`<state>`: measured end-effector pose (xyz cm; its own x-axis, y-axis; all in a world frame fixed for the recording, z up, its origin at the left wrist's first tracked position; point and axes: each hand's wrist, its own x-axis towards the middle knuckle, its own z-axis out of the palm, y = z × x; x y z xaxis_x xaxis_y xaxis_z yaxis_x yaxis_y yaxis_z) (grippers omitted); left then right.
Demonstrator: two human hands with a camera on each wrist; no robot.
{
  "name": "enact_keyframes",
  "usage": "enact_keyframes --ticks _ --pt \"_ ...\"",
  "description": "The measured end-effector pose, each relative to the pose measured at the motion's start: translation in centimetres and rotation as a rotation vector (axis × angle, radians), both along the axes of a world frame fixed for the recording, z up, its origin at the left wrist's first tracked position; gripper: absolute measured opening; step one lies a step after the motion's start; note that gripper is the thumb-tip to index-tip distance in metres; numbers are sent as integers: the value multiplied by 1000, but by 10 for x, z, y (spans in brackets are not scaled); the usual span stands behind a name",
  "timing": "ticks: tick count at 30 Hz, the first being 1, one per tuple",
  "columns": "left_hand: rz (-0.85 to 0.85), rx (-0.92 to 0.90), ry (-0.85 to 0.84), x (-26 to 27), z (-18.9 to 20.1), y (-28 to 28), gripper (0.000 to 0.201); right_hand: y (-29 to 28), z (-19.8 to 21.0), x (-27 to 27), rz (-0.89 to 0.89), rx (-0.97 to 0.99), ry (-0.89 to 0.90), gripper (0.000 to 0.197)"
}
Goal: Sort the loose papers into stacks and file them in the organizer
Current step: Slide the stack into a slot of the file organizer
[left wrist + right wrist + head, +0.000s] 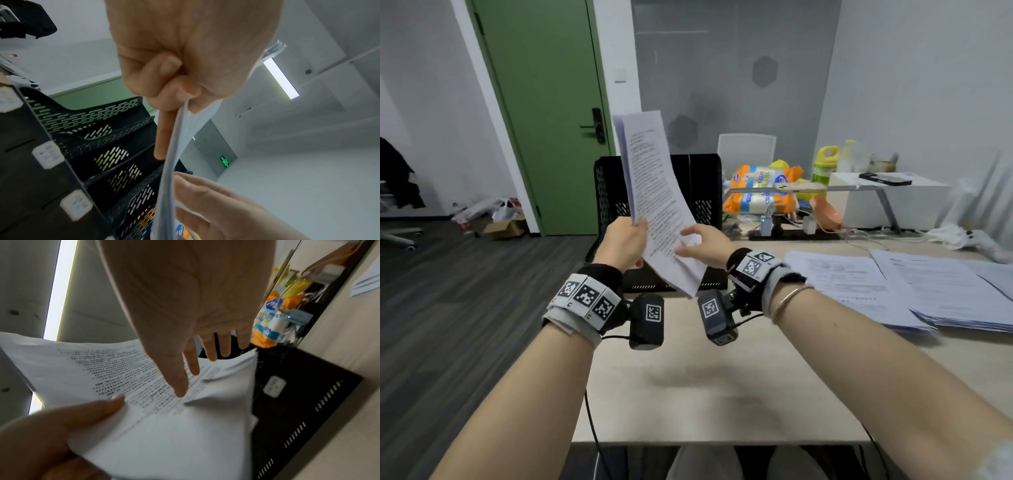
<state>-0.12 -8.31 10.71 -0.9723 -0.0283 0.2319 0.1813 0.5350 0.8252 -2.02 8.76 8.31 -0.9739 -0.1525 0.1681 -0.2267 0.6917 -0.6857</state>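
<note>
A sheaf of printed white papers (654, 192) stands nearly upright above the table's far left. My left hand (625, 241) grips its left edge, thumb on the front; in the left wrist view the fingers (164, 78) curl round the sheaf's edge (170, 162). To the right, my right hand (700, 243) is open, its straight fingers (185, 374) spread and touching the printed face (123, 369). Behind the sheaf stands the black perforated file organizer (705, 192) with slanted compartments (98, 146). More loose papers (893, 284) lie in overlapping piles on the table at the right.
The wooden table (705, 387) stretches in front of me. At the back right are an orange snack bag (760, 192), a green bottle (823, 164), a metal monitor stand (859, 192) and a white box (893, 202). A green door (544, 102) is at left.
</note>
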Motion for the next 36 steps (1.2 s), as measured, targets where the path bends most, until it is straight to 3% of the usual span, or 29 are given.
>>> enact_keyframes --ticks 8,19,26,36 --pt "267 -96 173 -19 12 -31 42 -56 -1 -23 154 92 -47 53" --pt "445 -210 189 -43 17 -57 40 -99 -13 -53 235 54 -73 45" --pt "527 -253 228 -57 5 -60 39 -110 -21 -60 323 72 -93 37" --pt "529 -267 259 -84 -19 -52 35 -118 -32 -99 323 178 -156 56"
